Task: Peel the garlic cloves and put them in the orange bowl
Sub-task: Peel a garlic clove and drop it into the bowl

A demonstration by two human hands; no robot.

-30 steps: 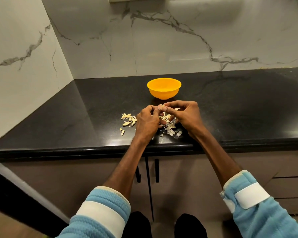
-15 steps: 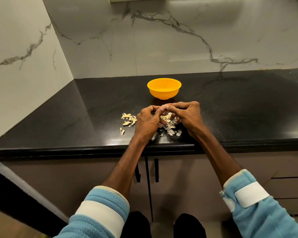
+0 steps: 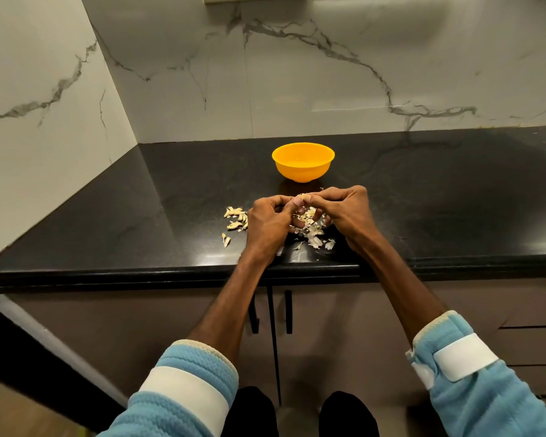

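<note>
1. Loose garlic pieces (image 3: 235,217), pale yellow and curved, lie scattered on the countertop (image 3: 108,222) left of centre, just beside the left hand. I cannot tell whether they are cloves or skins.
2. The countertop is glossy black speckled stone with a rounded front edge. White marble walls with grey veins rise behind it and at the left.
3. The left hand (image 3: 267,223) sits at the middle of the frame, back up, fingers curled tight. Its thumb and forefinger pinch a garlic clove (image 3: 302,197).
4. The clove is small and pale, mostly hidden between the meeting fingertips of both hands, just below the bowl in the frame.
5. The orange bowl (image 3: 303,162), smooth round plastic, stands upright above the hands, near them but apart. Its contents cannot be made out.
6. Papery white garlic skins (image 3: 316,239) lie heaped under and below the hands.
7. The right hand (image 3: 344,212) has its fingers narrowly curled, with the tips pinching the same clove.
</note>
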